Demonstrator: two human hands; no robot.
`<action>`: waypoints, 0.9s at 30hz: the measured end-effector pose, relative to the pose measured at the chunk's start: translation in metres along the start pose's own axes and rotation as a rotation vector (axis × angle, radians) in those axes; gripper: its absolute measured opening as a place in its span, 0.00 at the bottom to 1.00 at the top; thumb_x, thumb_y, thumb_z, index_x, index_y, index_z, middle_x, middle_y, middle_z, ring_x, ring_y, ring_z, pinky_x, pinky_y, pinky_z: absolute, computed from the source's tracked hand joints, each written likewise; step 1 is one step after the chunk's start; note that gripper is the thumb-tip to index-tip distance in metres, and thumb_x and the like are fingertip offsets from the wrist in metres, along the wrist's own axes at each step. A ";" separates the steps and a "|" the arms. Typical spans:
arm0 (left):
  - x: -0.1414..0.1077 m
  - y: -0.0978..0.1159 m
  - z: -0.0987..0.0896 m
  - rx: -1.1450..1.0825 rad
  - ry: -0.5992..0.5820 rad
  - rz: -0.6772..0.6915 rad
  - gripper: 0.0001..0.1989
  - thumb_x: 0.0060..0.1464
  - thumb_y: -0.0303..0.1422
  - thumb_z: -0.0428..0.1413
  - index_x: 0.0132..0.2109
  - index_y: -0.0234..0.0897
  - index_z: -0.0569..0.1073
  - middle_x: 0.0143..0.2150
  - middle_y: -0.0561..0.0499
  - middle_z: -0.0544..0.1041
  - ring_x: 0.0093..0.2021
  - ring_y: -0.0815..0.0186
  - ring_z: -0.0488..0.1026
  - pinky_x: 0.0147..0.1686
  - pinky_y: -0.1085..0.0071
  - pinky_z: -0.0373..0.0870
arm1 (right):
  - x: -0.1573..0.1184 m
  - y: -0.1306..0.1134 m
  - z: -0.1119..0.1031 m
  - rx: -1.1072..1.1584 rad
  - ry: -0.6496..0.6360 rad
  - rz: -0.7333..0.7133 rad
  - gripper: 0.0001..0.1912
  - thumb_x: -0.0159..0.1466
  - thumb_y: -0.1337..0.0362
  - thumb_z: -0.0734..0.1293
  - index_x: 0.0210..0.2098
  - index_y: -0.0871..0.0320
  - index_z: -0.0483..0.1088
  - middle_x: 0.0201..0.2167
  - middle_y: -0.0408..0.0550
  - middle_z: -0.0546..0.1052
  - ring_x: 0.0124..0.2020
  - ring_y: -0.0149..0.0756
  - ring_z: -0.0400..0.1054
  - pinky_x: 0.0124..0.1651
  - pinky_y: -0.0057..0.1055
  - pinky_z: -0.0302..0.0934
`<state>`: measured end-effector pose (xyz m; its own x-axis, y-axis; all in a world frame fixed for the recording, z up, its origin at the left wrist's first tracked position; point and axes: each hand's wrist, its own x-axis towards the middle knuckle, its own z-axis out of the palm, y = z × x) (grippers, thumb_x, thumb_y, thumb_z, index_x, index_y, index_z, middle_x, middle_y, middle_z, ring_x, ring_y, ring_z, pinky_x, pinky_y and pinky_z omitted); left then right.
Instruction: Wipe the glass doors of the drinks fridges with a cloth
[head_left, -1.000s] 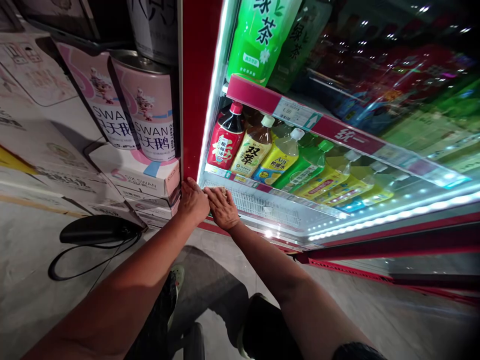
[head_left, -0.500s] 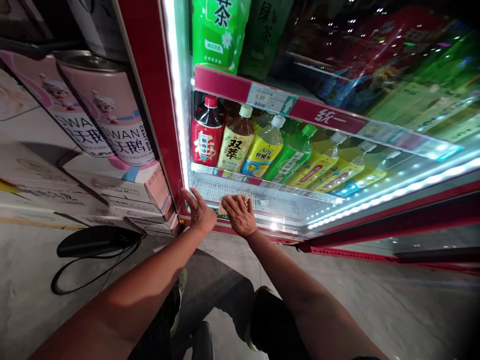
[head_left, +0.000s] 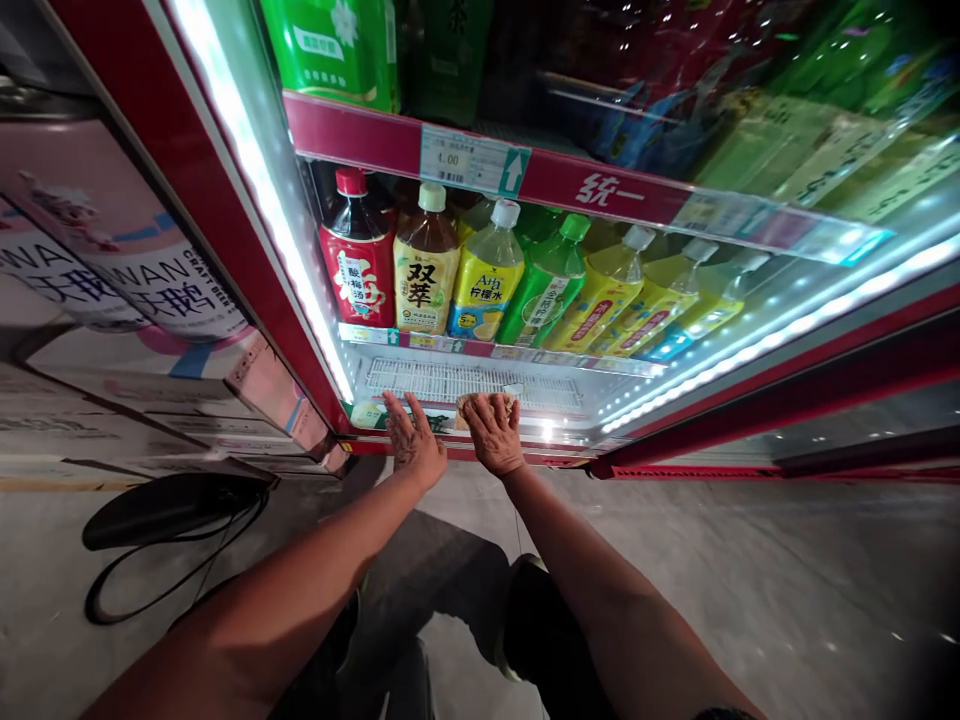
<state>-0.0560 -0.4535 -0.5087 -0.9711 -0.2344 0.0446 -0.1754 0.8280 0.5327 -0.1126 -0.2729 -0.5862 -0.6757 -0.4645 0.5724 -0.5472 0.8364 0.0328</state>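
Observation:
A crumpled brownish cloth (head_left: 463, 409) lies under the fingers of my right hand (head_left: 493, 438), which presses it against the low front ledge of a lit drinks fridge (head_left: 551, 446). Its edges stick out past the fingertips. To the left, my left hand (head_left: 418, 448) has its fingers spread over the same ledge and holds nothing; whether it touches the surface I cannot tell. Just beyond both hands is a white wire rack (head_left: 431, 378) on the fridge floor, with a small pale scrap on its right part.
Several bottles (head_left: 484, 275) stand on the shelf above the rack. A red frame with a bright light strip (head_left: 255, 190) borders the left side. Beer cans (head_left: 157, 235) on cartons (head_left: 187, 385) stand farther left. On the floor lies a black bag (head_left: 161, 508) with a strap.
My left hand has come away from the fridge's left frame toward the ledge, with its fingers spread. My right hand and the cloth stay on the ledge. The view has shifted.

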 end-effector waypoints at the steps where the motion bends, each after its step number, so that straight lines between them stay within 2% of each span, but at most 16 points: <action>1: -0.001 0.002 0.001 0.006 0.000 0.003 0.55 0.52 0.26 0.60 0.76 0.20 0.34 0.76 0.19 0.22 0.74 0.43 0.14 0.74 0.39 0.38 | -0.009 0.002 0.005 0.004 -0.013 0.024 0.27 0.69 0.66 0.62 0.66 0.45 0.69 0.68 0.51 0.70 0.77 0.49 0.48 0.77 0.63 0.24; 4: -0.003 0.004 0.006 0.036 -0.019 0.033 0.54 0.52 0.26 0.60 0.76 0.21 0.36 0.76 0.21 0.22 0.74 0.42 0.14 0.74 0.39 0.38 | -0.033 0.003 0.017 0.004 -0.018 0.128 0.25 0.69 0.66 0.61 0.64 0.49 0.72 0.69 0.54 0.69 0.78 0.50 0.44 0.76 0.65 0.25; 7: -0.005 0.005 0.011 0.066 -0.035 0.081 0.53 0.52 0.26 0.60 0.76 0.21 0.39 0.76 0.20 0.22 0.74 0.41 0.14 0.73 0.38 0.36 | -0.036 0.000 0.019 0.029 0.032 0.248 0.28 0.69 0.66 0.61 0.67 0.55 0.68 0.73 0.58 0.61 0.79 0.53 0.34 0.75 0.69 0.28; 10: -0.006 0.006 0.016 0.089 -0.036 0.114 0.53 0.51 0.26 0.62 0.76 0.20 0.41 0.75 0.18 0.23 0.73 0.40 0.14 0.73 0.36 0.35 | -0.024 -0.001 0.016 0.047 0.148 0.351 0.33 0.69 0.64 0.60 0.73 0.60 0.57 0.78 0.62 0.48 0.79 0.57 0.25 0.73 0.73 0.31; 13: -0.006 0.007 0.022 0.103 -0.022 0.127 0.53 0.50 0.25 0.62 0.75 0.19 0.42 0.75 0.16 0.24 0.73 0.39 0.13 0.72 0.36 0.36 | -0.016 0.000 0.016 0.053 0.250 0.444 0.38 0.70 0.64 0.58 0.77 0.61 0.44 0.79 0.64 0.38 0.79 0.57 0.23 0.72 0.75 0.35; 16: -0.006 0.008 0.027 0.094 -0.009 0.131 0.54 0.50 0.24 0.61 0.76 0.23 0.39 0.76 0.19 0.24 0.73 0.40 0.14 0.72 0.36 0.38 | -0.017 -0.005 0.022 0.083 0.306 0.604 0.39 0.72 0.64 0.55 0.78 0.63 0.34 0.78 0.70 0.38 0.79 0.55 0.25 0.70 0.76 0.39; 18: -0.007 0.009 0.029 0.081 -0.007 0.126 0.55 0.50 0.24 0.61 0.76 0.23 0.38 0.76 0.20 0.23 0.73 0.39 0.14 0.72 0.36 0.39 | -0.016 -0.013 0.026 0.113 0.329 0.725 0.39 0.73 0.62 0.54 0.77 0.66 0.32 0.77 0.73 0.40 0.79 0.53 0.27 0.70 0.73 0.43; 21: -0.008 0.012 0.032 0.046 -0.004 0.120 0.56 0.51 0.25 0.60 0.77 0.22 0.35 0.76 0.21 0.19 0.74 0.39 0.14 0.73 0.37 0.38 | -0.008 -0.023 0.030 0.237 0.376 0.962 0.37 0.74 0.60 0.52 0.77 0.68 0.36 0.76 0.73 0.42 0.80 0.50 0.30 0.73 0.64 0.45; 23: -0.008 0.013 0.035 0.001 0.000 0.118 0.57 0.52 0.25 0.60 0.77 0.25 0.31 0.75 0.24 0.16 0.74 0.39 0.13 0.73 0.38 0.39 | -0.002 -0.026 0.030 0.356 0.407 1.155 0.36 0.74 0.57 0.50 0.76 0.71 0.42 0.75 0.74 0.45 0.79 0.49 0.33 0.74 0.59 0.46; 25: -0.009 0.015 0.038 -0.057 0.009 0.113 0.60 0.52 0.25 0.61 0.77 0.29 0.27 0.75 0.26 0.14 0.74 0.40 0.14 0.73 0.39 0.40 | 0.002 -0.023 0.028 0.461 0.433 1.318 0.35 0.74 0.56 0.49 0.73 0.75 0.50 0.73 0.78 0.51 0.78 0.51 0.41 0.73 0.57 0.49; 27: -0.008 0.017 0.040 -0.107 0.018 0.104 0.61 0.51 0.25 0.61 0.76 0.30 0.24 0.74 0.28 0.12 0.74 0.40 0.13 0.73 0.41 0.39 | 0.005 -0.014 0.024 0.550 0.446 1.400 0.34 0.73 0.56 0.49 0.70 0.75 0.55 0.69 0.78 0.59 0.75 0.52 0.51 0.70 0.55 0.55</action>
<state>-0.0572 -0.4170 -0.5341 -0.9800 -0.1598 0.1189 -0.0545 0.7892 0.6117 -0.1199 -0.2941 -0.6036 -0.6405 0.7637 0.0810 0.1921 0.2614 -0.9459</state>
